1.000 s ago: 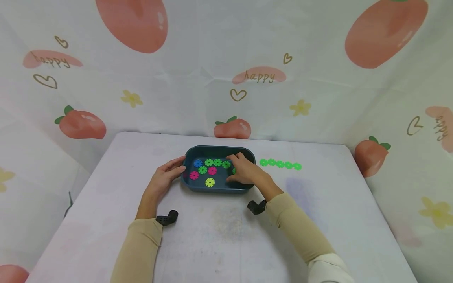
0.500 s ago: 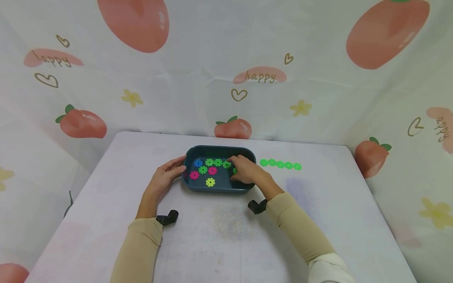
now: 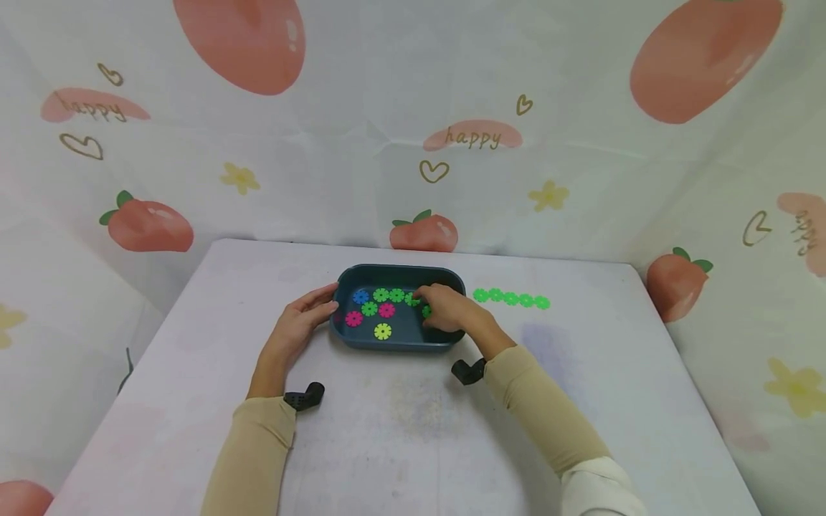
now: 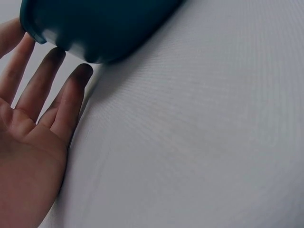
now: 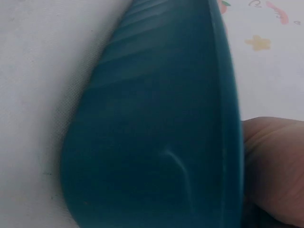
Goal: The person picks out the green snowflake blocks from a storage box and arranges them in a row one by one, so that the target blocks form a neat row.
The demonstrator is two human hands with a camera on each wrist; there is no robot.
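A dark teal plastic tray (image 3: 401,344) stands on the table, with several small notched plastic discs on its floor. Among them are a blue disc (image 3: 361,296), a pink disc (image 3: 353,319), a yellow disc (image 3: 383,331) and several green ones. The left hand (image 3: 303,319) touches the tray's left end with mostly straight fingers, its thumb by the rim. Inside the right end, the right hand (image 3: 448,309) reaches down with index finger and thumb apart. A green disc (image 3: 426,311) shows between them; the other fingertips are hidden. The right wrist view shows mainly the tray's outer wall (image 5: 142,118).
A row of several green discs (image 3: 511,298) lies on the white table (image 3: 387,430), right of the tray. A fruit-printed cloth (image 3: 335,143) hangs behind the table. Black wrist cameras sit near both cuffs.
The right hand's index finger and thumb have drawn closer together, and its index finger now covers part of a green disc. The left hand and tray have stayed put.
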